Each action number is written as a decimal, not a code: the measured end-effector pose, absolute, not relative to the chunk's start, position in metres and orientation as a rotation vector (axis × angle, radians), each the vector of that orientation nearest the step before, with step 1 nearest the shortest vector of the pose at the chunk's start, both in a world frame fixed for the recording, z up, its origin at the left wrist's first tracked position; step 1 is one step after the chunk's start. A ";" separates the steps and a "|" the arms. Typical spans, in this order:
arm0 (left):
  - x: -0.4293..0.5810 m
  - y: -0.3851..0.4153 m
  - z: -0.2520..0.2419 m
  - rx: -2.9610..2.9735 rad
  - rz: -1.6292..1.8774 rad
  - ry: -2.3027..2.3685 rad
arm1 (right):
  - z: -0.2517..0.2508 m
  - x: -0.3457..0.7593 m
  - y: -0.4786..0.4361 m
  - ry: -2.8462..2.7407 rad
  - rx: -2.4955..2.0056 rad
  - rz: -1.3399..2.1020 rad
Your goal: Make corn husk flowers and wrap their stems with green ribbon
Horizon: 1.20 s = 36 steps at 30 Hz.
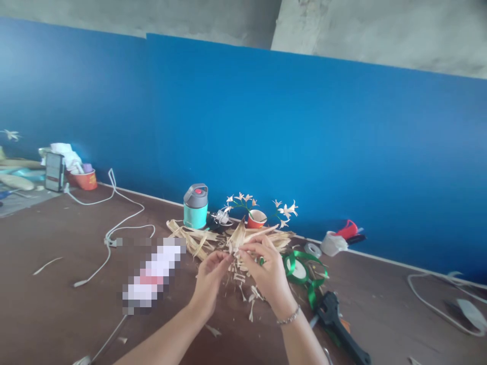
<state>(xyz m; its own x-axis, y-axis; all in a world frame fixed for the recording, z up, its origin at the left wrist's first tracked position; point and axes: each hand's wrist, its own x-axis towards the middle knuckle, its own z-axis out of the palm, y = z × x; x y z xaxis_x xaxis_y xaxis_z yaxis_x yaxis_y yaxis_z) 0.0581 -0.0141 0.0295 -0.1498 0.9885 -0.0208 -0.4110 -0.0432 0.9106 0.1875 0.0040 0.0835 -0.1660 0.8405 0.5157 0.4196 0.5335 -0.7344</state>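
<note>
My left hand [211, 278] and my right hand [265, 264] meet over the table, fingertips pinched close together. Between them is a small pale piece of dried husk [235, 249], its exact shape blurred. Behind and around the fingers lies a heap of dried corn husks [194, 239]. Small cut husk petals [254, 294] are scattered below my hands. Beyond the heap, husk flowers [288, 209] on thin green stems lean out around an orange-red paper cup [257, 219]. A spool of green ribbon [299, 269] lies right of my right hand.
A black glue gun [338, 324] lies at the front right. A turquoise jar with a grey lid [196, 208] stands behind the husks. White cables [125, 219] cross the left side, near a propped phone [54, 172]. A blue partition [304, 126] closes off the back.
</note>
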 end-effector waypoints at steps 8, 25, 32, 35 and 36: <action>0.060 -0.011 0.027 0.745 1.484 0.825 | 0.082 0.185 0.004 -1.833 -1.078 0.512; 0.065 -0.017 0.036 0.787 1.485 1.000 | 0.077 0.180 0.002 -1.796 -1.006 0.312; 0.064 -0.018 0.038 0.830 1.486 1.016 | 0.075 0.180 0.004 -1.811 -1.018 0.318; 0.064 -0.019 0.039 0.840 1.474 0.997 | 0.075 0.179 0.004 -1.816 -1.018 0.315; 0.064 -0.019 0.039 0.842 1.472 0.993 | 0.075 0.179 0.004 -1.818 -1.016 0.309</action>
